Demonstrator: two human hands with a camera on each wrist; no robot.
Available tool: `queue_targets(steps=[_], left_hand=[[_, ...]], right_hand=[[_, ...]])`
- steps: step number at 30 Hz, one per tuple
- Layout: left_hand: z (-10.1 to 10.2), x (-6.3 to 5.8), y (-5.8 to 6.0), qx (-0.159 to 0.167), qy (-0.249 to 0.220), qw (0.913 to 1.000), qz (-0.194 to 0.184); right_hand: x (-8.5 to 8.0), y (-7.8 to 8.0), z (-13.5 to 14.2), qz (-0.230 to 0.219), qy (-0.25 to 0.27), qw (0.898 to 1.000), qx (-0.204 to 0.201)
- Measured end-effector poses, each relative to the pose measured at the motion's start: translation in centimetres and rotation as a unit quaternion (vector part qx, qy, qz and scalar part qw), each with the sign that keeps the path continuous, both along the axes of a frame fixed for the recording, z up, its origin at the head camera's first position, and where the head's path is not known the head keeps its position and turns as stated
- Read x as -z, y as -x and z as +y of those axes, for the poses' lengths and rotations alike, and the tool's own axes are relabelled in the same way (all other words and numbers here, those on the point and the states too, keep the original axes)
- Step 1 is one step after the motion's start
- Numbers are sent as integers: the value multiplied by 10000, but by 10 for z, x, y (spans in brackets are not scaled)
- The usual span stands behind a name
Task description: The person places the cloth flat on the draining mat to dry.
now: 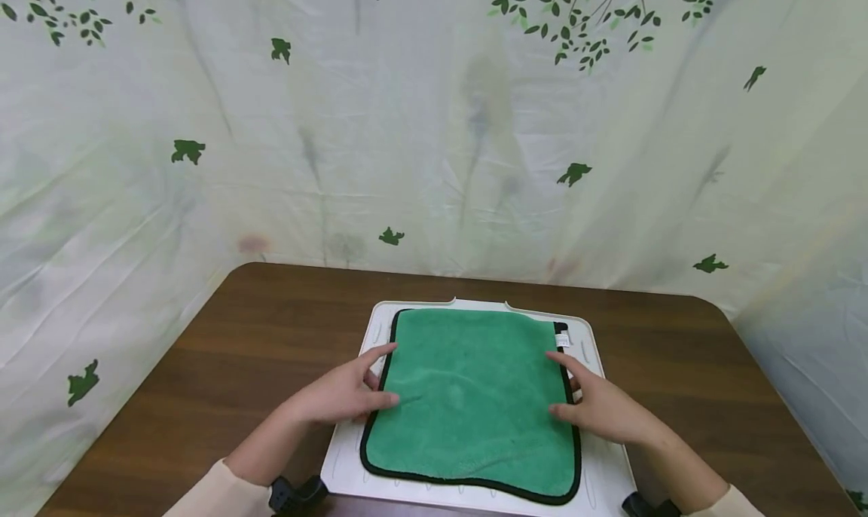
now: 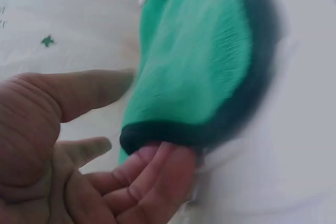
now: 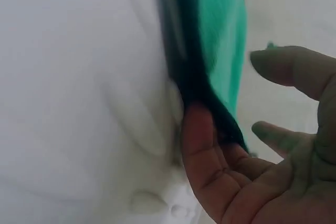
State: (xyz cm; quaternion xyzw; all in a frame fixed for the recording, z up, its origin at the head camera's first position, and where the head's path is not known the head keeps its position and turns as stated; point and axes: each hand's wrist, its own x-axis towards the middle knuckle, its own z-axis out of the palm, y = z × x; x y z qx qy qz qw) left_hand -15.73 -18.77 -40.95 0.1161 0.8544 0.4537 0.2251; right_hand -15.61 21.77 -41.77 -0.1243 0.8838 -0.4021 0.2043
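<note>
A green towel (image 1: 475, 396) with a black border is spread over a white plastic tray (image 1: 606, 475), with a small white label at its upper right corner. At the left edge is my left hand (image 1: 349, 389), thumb and forefinger over the top. In the left wrist view its other fingers (image 2: 157, 182) curl under the black border. My right hand (image 1: 600, 404) has the right edge the same way. The right wrist view shows its fingers (image 3: 202, 156) hooked beneath the border, the thumb (image 3: 283, 66) on the green side.
The brown wooden table (image 1: 203, 396) extends beyond the tray on both sides. A pale curtain (image 1: 434, 140) printed with leaves hangs behind it. Dark wrist straps (image 1: 297, 494) show below the light sleeves.
</note>
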Motion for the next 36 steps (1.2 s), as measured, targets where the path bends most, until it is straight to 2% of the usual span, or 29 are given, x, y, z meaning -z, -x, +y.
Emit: queue_targets(steps=[2,6,9,11,14,16,18,20,23,26,28,31,33,36], left_hand=[[-2,-1,-12,255,-75,9995,-180],[-7,-3,-26,362,-159,9990,-211],[-11,-6,-30,406,-70,9991,-107],[-12,-7,-28,426,-38,9990,-92],[-8,-3,-16,107,-58,9999,-83],[-4,1,-1,-307,-143,9994,-75],[2,4,16,-663,-258,9974,-77],[7,6,34,-829,-488,9952,-174],[14,9,61,-841,-913,9905,-599],[17,11,78,-907,-1120,9850,-946],[17,10,83,-965,-1113,9853,-866],[16,7,81,-1036,-1028,9886,-364],[15,4,79,-1035,-972,9898,-83],[14,6,77,-906,-771,9929,12]], right_hand=[[0,-12,1,-280,65,9994,-184],[-6,-29,5,-433,153,9980,-441],[-10,-32,12,-455,191,9974,-532],[-10,-29,16,-547,356,9970,-404],[-6,-14,19,-568,686,9959,163],[-2,0,19,-373,816,9942,598],[1,15,18,-205,921,9918,862],[3,29,16,-101,887,9919,903],[6,47,9,-76,794,9927,900],[9,57,-1,135,513,9948,871],[10,60,-6,385,408,9937,967],[8,59,-10,801,267,9895,1173],[5,58,-11,980,215,9879,1185],[5,58,-12,1029,50,9895,1010]])
